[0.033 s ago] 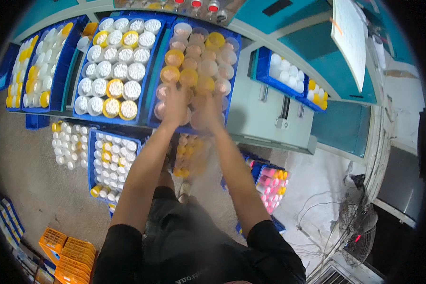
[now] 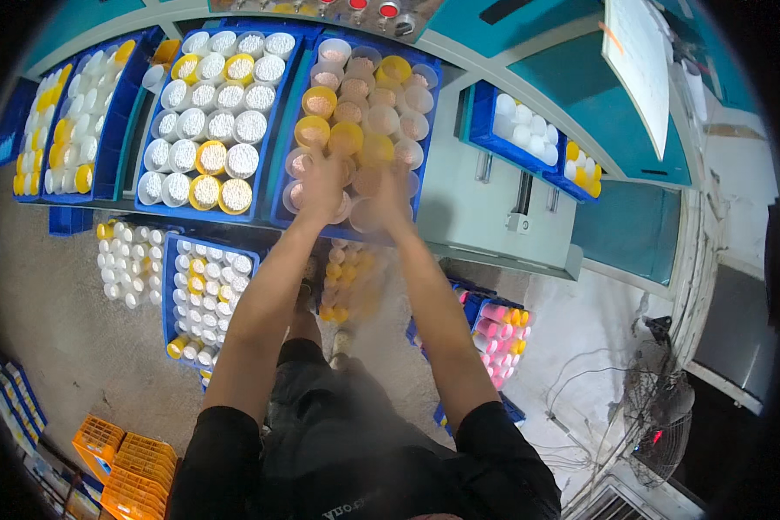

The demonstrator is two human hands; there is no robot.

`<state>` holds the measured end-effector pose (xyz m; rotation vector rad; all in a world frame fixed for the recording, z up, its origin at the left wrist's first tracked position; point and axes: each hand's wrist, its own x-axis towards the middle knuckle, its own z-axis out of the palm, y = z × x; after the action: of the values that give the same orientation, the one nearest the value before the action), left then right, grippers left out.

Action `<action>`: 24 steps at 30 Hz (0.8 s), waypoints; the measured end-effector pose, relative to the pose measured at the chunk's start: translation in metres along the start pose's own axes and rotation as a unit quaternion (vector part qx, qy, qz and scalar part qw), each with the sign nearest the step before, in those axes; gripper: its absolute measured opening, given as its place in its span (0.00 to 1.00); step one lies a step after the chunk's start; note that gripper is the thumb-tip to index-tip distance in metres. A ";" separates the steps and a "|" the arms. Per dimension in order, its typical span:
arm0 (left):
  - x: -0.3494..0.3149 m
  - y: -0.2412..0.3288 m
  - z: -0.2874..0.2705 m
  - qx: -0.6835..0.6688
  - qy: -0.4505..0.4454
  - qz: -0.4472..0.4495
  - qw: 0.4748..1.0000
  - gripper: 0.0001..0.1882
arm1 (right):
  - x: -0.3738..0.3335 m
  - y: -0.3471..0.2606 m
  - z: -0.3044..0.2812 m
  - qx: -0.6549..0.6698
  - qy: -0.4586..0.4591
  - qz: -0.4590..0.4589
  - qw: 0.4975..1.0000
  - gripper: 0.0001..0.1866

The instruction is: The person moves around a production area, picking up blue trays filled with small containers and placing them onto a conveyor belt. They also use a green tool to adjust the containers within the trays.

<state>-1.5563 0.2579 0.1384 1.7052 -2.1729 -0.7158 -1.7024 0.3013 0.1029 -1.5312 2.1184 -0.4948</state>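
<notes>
Nothing has shifted since the earlier frame: your left hand (image 2: 321,186) and right hand (image 2: 388,192) stay over the near rows of the blue tray (image 2: 279,186) of pellet-filled cups (image 2: 347,113) on the bench, placed where the nearest cups are reachable. Each hand is curled about a translucent cup (motion blur hides the exact finger grip). Beside it stands a blue tray of white-filled cups (image 2: 221,108); orange crates (image 2: 126,459) lie on the floor at lower left, a white sheet (image 2: 637,65) hangs upper right.

At the lower left of the frame lie orange crates (image 2: 121,464). A small blue bin of pink tubes (image 2: 494,334) sits right of centre, with a fan (image 2: 663,416) at lower right.
</notes>
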 end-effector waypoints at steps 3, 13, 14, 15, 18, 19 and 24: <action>-0.032 0.021 -0.027 -0.066 0.084 0.038 0.994 0.39 | -0.042 -0.021 -0.045 0.036 0.081 -0.088 0.992 0.32; -0.307 0.100 -0.009 -0.099 0.073 0.039 0.992 0.38 | -0.313 0.034 -0.101 0.172 0.017 0.028 0.985 0.41; -0.327 0.095 0.017 -0.099 0.018 0.003 0.995 0.38 | -0.337 0.059 -0.083 0.119 -0.005 0.044 0.992 0.42; -0.345 0.087 0.047 -0.095 -0.012 -0.006 0.995 0.38 | -0.357 0.086 -0.062 0.064 -0.019 0.042 0.997 0.42; -0.383 0.044 0.156 -0.047 -0.146 -0.063 0.986 0.34 | -0.391 0.170 0.028 0.045 -0.065 0.092 0.993 0.41; -0.397 0.026 0.194 -0.059 -0.143 -0.057 0.986 0.34 | -0.397 0.199 0.062 0.068 -0.096 0.140 0.983 0.40; -0.427 -0.081 0.376 -0.018 -0.188 -0.081 0.979 0.37 | -0.402 0.313 0.221 0.052 -0.150 0.142 0.977 0.37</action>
<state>-1.5707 0.7315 -0.1869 1.8690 -2.2530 -1.2004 -1.7152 0.7775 -0.1827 -1.1401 1.9945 -0.2505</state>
